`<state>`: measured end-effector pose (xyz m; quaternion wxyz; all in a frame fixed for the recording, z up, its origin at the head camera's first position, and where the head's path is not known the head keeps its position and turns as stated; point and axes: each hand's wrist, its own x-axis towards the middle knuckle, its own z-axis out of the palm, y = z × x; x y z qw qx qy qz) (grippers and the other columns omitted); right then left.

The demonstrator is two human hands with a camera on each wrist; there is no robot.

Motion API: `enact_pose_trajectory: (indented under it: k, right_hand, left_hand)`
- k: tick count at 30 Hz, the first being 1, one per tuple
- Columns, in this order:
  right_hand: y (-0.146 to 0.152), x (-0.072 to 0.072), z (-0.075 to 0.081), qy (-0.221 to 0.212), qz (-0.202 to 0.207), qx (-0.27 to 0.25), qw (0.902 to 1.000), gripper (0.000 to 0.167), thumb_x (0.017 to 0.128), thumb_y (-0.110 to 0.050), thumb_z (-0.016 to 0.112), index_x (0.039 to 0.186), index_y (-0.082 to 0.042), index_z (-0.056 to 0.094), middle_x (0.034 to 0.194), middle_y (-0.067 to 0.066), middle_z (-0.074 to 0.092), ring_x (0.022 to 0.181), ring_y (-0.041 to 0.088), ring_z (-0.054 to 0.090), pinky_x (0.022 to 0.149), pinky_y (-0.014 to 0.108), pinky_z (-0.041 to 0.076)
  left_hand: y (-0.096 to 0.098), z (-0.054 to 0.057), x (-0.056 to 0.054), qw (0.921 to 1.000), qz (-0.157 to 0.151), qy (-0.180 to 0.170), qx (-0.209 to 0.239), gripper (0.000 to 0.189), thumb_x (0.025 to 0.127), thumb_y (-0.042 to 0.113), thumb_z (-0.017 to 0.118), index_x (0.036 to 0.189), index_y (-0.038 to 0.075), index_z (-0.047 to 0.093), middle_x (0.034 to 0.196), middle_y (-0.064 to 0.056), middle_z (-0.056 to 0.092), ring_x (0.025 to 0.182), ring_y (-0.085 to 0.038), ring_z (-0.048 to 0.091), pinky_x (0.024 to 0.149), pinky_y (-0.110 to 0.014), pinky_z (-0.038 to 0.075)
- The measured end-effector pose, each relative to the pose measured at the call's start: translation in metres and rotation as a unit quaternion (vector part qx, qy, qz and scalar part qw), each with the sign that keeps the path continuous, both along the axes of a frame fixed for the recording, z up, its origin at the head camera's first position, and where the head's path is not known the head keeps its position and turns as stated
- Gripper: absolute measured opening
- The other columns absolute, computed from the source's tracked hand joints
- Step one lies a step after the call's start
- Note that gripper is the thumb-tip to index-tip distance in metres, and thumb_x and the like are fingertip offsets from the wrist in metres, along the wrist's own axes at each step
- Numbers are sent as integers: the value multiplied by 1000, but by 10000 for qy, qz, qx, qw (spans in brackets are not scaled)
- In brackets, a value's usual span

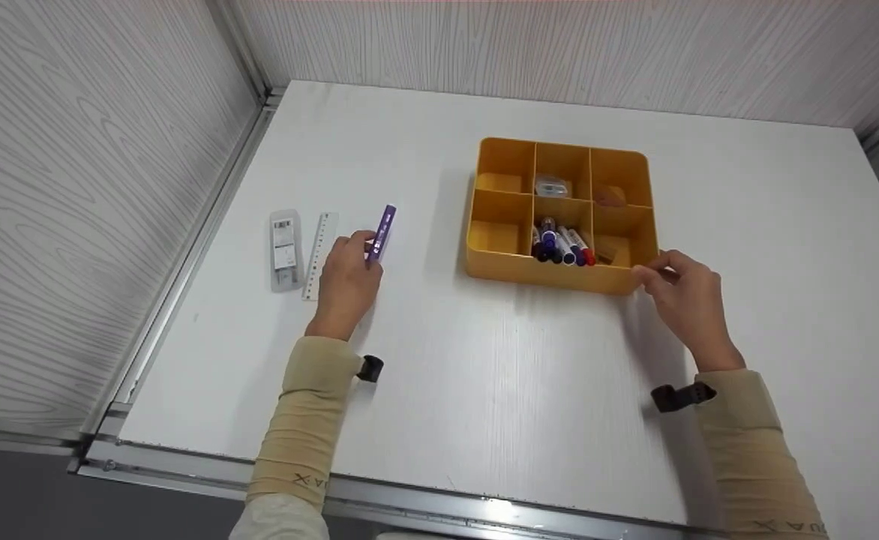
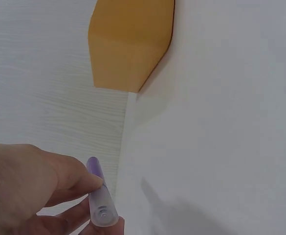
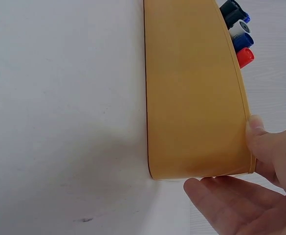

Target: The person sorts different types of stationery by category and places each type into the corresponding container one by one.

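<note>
My left hand (image 1: 350,283) pinches a slim purple tube (image 1: 382,234) with white lettering between thumb and fingers. Its end toward the wrist camera is clear in the left wrist view. Beside that hand lies a clear ruler (image 1: 321,255), partly covered by it. At the front right corner of a yellow divided organizer box (image 1: 552,277), my right hand (image 1: 685,304) grips the wall, thumb on the rim and fingers against the side. Several markers (image 1: 565,244) lean together in the box's front middle compartment.
A flat clear package with a white label (image 1: 284,251) lies left of the ruler. The back middle compartment holds a small clear case (image 1: 552,187), the back right a reddish item (image 1: 609,197), the front right a brownish block (image 1: 606,248). Panel walls border the white table (image 1: 447,390).
</note>
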<state>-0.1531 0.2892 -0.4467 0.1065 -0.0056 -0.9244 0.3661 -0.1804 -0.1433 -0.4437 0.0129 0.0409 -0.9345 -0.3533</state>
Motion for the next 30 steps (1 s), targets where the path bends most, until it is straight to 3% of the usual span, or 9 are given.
enact_pose_trajectory:
  k: [17,25,27,30]
  right_hand:
    - [-1,0,0,-223,-47,-115,9997,35,92,-33,68,97,2,66,104,21,73,103,34,70,67,2,44]
    - [-1,0,0,-92,-15,-146,9998,34,92,-32,68,95,2,66,99,21,73,102,34,71,68,1,44]
    - [0,0,-1,15,-8,-144,9999,33,91,-31,69,93,2,66,95,21,74,99,33,71,67,1,44]
    - [1,0,-2,135,-5,-135,9998,32,91,-29,71,90,3,66,90,20,74,91,18,72,67,2,45]
  left_hand:
    - [48,39,-4,9962,-668,511,219,40,98,9,58,138,10,53,124,-9,59,107,-18,63,91,-29,54]
    - [68,50,-7,9880,-1195,974,38,38,96,8,60,135,8,57,120,-10,62,103,-17,64,90,-25,54]
    - [73,53,-7,9848,-1339,1103,30,37,96,7,60,133,7,57,118,-10,62,102,-17,64,89,-25,55]
    - [79,56,-8,9800,-1533,1271,41,35,96,7,60,132,5,58,115,-11,63,103,-19,65,88,-26,55]
